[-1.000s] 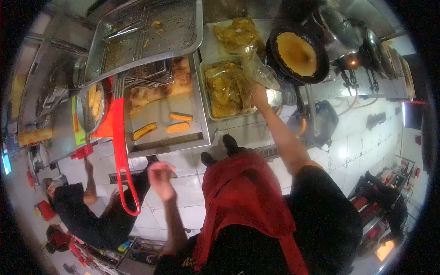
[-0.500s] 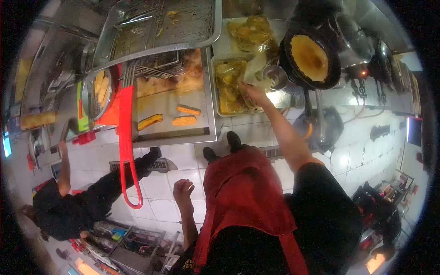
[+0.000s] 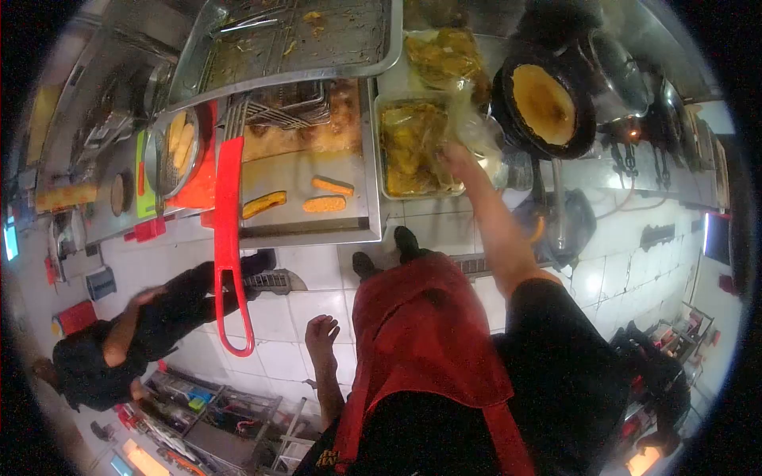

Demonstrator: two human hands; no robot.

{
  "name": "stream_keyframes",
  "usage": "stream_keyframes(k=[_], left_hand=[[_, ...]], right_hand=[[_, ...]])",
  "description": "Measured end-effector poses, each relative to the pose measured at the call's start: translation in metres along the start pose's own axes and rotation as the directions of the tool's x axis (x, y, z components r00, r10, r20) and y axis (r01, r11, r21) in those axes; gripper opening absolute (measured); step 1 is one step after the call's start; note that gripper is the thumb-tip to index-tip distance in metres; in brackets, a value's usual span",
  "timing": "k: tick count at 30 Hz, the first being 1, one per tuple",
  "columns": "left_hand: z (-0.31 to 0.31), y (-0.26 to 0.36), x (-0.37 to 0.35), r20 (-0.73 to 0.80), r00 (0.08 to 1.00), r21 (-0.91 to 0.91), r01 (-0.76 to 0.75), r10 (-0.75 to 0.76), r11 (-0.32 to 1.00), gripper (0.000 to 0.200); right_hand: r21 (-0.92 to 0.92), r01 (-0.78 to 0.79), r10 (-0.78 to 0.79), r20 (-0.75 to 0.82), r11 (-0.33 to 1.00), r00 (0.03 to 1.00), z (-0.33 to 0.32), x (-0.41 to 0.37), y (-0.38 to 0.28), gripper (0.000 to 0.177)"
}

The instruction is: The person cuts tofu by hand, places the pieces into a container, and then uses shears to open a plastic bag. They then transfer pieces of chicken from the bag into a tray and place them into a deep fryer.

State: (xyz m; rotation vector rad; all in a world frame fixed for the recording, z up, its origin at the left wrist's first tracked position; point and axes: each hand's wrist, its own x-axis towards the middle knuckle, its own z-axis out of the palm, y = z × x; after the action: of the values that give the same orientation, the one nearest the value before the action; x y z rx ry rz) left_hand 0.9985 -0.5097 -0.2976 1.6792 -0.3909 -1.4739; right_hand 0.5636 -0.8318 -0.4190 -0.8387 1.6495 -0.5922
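Observation:
My right hand (image 3: pixel 456 161) reaches over a steel tray (image 3: pixel 386 176) of yellow food pieces (image 3: pixel 413 143). Its fingers are closed on a clear plastic sheet (image 3: pixel 467 119), which covers part of the tray and reaches toward the stove; the fingertips are partly hidden. My left hand (image 3: pixel 322 332) hangs low beside the red apron (image 3: pixel 425 333), its fingers loosely curled with nothing in them. Just right of the right hand, a black pan (image 3: pixel 586 131) holds a round, browned flatbread (image 3: pixel 543 103).
A fryer (image 3: pixel 361 226) with bubbling oil stands left, a red basket handle (image 3: pixel 228 198) jutting out over the floor. Browned pieces (image 3: pixel 324 204) lie on its ledge. A large oily tray (image 3: pixel 381 67) sits behind. At far left is a co-worker (image 3: pixel 95 357); a burner flame (image 3: pixel 633 135) glows right.
My right hand has drawn the plastic sheet down and right, over the tray's right side. A metal cup beside it is now mostly covered. The co-worker's arm has come down from the counter.

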Motion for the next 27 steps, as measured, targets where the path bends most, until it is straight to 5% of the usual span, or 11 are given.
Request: stream_keyframes(k=[2, 5, 9, 12, 14, 15, 17, 18, 21, 23, 27], left_hand=[[-0.001, 0.002, -0.001, -0.049, 0.998, 0.106, 0.045, -0.040, 0.993, 0.025], [-0.005, 0.000, -0.005, -0.033, 0.999, 0.069, 0.017, -0.015, 0.997, 0.026], [-0.014, -0.005, -0.003, 0.002, 1.000, 0.073, -0.009, 0.009, 0.997, 0.028], [-0.019, -0.006, 0.000, 0.034, 0.999, 0.154, -0.010, 0.005, 0.988, 0.029], [-0.014, 0.000, -0.002, -0.067, 0.995, 0.138, 0.086, -0.078, 0.987, 0.030], [-0.013, 0.001, -0.003, -0.067, 0.995, 0.139, 0.086, -0.078, 0.987, 0.030], [-0.011, 0.003, -0.002, -0.074, 0.994, 0.123, 0.084, -0.075, 0.989, 0.031], [-0.011, 0.003, -0.001, -0.074, 0.995, 0.122, 0.081, -0.072, 0.989, 0.031], [-0.015, 0.001, -0.002, -0.084, 0.994, 0.113, 0.073, -0.064, 0.991, 0.032], [-0.018, -0.001, -0.004, -0.073, 0.997, 0.096, 0.040, -0.033, 0.995, 0.031], [-0.021, -0.009, -0.003, -0.081, 0.996, 0.067, 0.052, -0.046, 0.996, 0.024]], right_hand=[[-0.348, 0.232, -0.223, 0.065, 0.908, 0.973, -0.004, -0.003, 0.008, 0.031], [-0.706, 0.443, -0.387, 0.254, 0.552, 0.886, -0.001, -0.006, 0.003, 0.032], [-0.861, 0.472, -0.301, 0.407, 0.187, 0.862, 0.009, 0.000, -0.009, 0.036], [-0.885, 0.456, -0.274, 0.418, 0.090, 0.866, 0.011, 0.003, -0.014, 0.036], [-0.803, 0.523, -0.725, 0.538, -0.285, 0.431, 0.007, 0.019, -0.003, 0.033], [-0.804, 0.522, -0.725, 0.537, -0.284, 0.431, 0.009, 0.024, 0.001, 0.033], [-0.808, 0.511, -0.491, 0.586, -0.294, 0.645, 0.014, 0.035, 0.006, 0.044], [-0.808, 0.511, -0.493, 0.587, -0.295, 0.643, 0.016, 0.033, 0.000, 0.044], [-0.872, 0.434, -0.217, 0.480, -0.226, 0.850, 0.014, 0.011, -0.033, 0.043], [-0.827, 0.542, -0.377, 0.554, -0.147, 0.743, 0.001, -0.004, -0.037, 0.042], [-0.706, 0.699, -0.440, 0.666, -0.113, 0.602, -0.011, 0.038, -0.002, 0.034]])
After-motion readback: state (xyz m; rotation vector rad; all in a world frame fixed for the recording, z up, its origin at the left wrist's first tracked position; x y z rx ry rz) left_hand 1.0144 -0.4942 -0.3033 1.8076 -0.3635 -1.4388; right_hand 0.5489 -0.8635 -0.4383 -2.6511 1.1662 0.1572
